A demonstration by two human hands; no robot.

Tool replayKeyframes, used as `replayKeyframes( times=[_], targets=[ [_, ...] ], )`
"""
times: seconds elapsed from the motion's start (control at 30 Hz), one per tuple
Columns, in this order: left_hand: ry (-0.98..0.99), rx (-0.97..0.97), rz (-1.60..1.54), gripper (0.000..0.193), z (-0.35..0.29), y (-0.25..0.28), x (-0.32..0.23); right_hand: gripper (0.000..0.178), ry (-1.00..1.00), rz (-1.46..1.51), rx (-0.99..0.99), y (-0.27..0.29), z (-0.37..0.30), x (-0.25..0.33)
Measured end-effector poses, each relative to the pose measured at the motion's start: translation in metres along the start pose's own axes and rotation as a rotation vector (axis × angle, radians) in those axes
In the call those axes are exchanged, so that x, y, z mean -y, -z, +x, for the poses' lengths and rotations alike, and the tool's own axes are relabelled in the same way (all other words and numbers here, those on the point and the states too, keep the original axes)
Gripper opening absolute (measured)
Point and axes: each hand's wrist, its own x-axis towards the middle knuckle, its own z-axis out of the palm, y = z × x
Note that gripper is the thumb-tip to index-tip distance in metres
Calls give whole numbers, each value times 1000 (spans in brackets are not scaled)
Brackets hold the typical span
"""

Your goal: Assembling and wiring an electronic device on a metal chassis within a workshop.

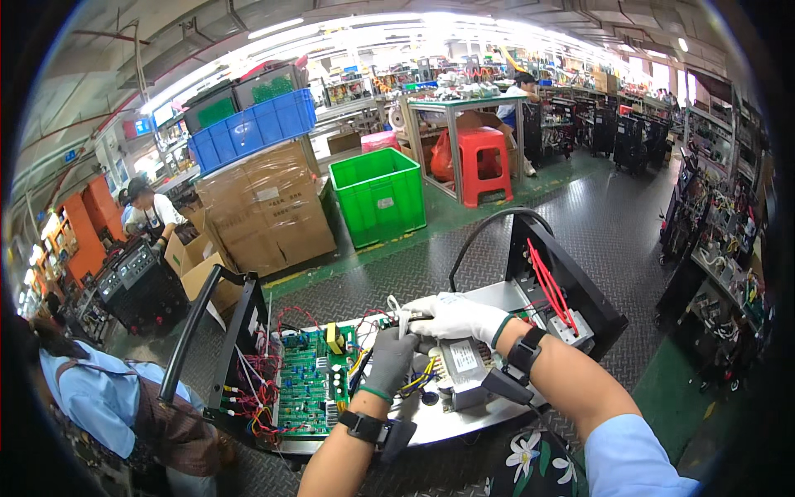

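Observation:
My left hand (389, 362), in a grey glove, and my right hand (454, 317), in a white glove, meet over an open machine chassis (443, 424). The left fingers are closed around a pale looped strip (399, 313) that rises between the hands. The right fingers are pinched together beside it; what they grip is hidden. Left of my hands, a green circuit board (306, 381) with a yellow transformer (335, 338) lies on the metal base. A grey metal block (465, 364) sits below my right hand. Yellow and blue wires (421, 379) run between the block and my left hand.
A black handle (190, 340) stands at the chassis's left end, a black panel (559, 273) with red wires (546, 282) at its right. Beyond are a green crate (378, 199), a cardboard box (265, 211) and a red stool (485, 166). A co-worker (108, 398) is at near left.

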Motion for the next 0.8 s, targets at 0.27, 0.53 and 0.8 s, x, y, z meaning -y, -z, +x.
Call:
replayKeyframes(
  times=[0.27, 0.53, 0.8],
  targets=[
    [-22, -9, 30, 24, -9, -6, -14, 35, -81, 64, -120, -4, 5, -3],
    [-332, -85, 241, 27, 1, -5, -33, 32, -110, 514, -506, -1, -10, 6],
    [-257, 132, -163, 25, 0, 7, -20, 17, -144, 222, -383, 5, -44, 20]
  ],
)
